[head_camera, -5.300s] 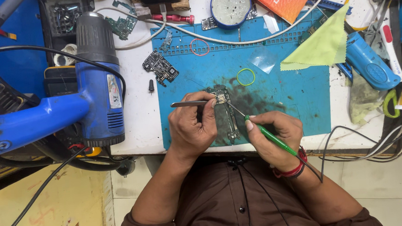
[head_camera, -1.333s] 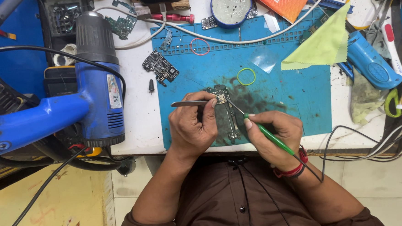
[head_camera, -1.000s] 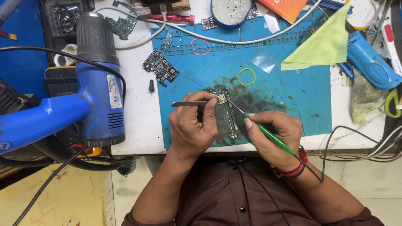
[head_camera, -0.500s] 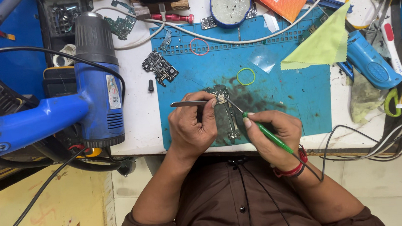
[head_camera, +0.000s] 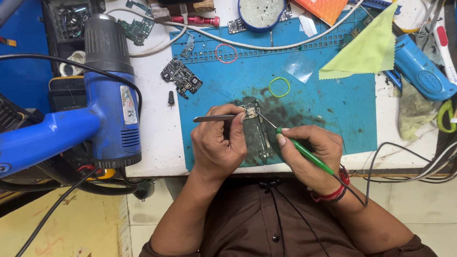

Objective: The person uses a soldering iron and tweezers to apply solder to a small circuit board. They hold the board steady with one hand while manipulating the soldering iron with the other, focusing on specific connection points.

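My left hand (head_camera: 220, 144) pinches tweezers (head_camera: 215, 118) shut over the board (head_camera: 256, 135), which lies flat on the blue mat (head_camera: 336, 102) at the bench's near edge; my right hand (head_camera: 313, 152) is closed pen-style round a green iron (head_camera: 298, 148), its tip at the board's top. I'd judge the board light, stiff and fragile, best held by its edges. The round tin (head_camera: 262, 7) at the back looks filled with pale paste.

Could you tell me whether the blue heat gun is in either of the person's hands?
No, the blue heat gun lies apart at the left, while the left hand holds tweezers and the right hand a green-handled tool.
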`<state>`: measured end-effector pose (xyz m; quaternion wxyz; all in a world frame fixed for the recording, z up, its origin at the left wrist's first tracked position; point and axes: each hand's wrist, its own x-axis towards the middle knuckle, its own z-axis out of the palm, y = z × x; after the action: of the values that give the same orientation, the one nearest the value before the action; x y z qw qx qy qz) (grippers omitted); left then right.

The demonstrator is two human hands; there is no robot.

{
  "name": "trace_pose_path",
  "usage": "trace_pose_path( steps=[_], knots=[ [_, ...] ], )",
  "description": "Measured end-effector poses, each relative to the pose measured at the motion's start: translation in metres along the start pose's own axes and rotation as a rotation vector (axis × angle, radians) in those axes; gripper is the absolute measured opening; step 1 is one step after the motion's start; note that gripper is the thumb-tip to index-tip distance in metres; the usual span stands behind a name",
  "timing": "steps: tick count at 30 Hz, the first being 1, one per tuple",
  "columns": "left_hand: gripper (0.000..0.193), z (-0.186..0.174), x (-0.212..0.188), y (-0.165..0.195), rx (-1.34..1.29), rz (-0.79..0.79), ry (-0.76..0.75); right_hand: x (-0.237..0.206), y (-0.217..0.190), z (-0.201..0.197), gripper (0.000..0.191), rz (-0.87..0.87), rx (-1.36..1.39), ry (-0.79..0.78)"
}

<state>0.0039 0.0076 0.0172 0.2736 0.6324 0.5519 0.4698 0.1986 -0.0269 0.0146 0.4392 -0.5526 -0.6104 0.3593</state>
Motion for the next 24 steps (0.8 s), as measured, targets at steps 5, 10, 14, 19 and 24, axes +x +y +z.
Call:
trace_pose_path(
  steps=[5, 10, 14, 19, 24],
  knots=[
    [0.006, 0.0000, 0.0003, -0.0002, 0.002, 0.021, 0.006, 0.0009, -0.0009, 0.0003, 0.009, -0.032, -0.015, -0.005],
    [0.005, -0.0001, 0.0008, 0.0002, 0.002, 0.016, 0.009, 0.0008, -0.0015, 0.0005, 0.009, 0.002, -0.003, 0.001],
    [0.005, -0.0001, 0.0008, 0.0004, -0.003, 0.017, 0.011, 0.0014, -0.0013, 0.0004, 0.009, -0.012, -0.006, -0.004],
    [0.005, -0.0001, 0.0010, 0.0009, 0.005, 0.030, 0.014, 0.0019, -0.0012, 0.0005, 0.009, 0.005, -0.021, 0.002],
    [0.006, -0.0006, 0.0005, 0.0008, 0.005, 0.014, 0.013, 0.0015, -0.0012, 0.0013, 0.009, -0.002, -0.015, 0.001]
  ],
)
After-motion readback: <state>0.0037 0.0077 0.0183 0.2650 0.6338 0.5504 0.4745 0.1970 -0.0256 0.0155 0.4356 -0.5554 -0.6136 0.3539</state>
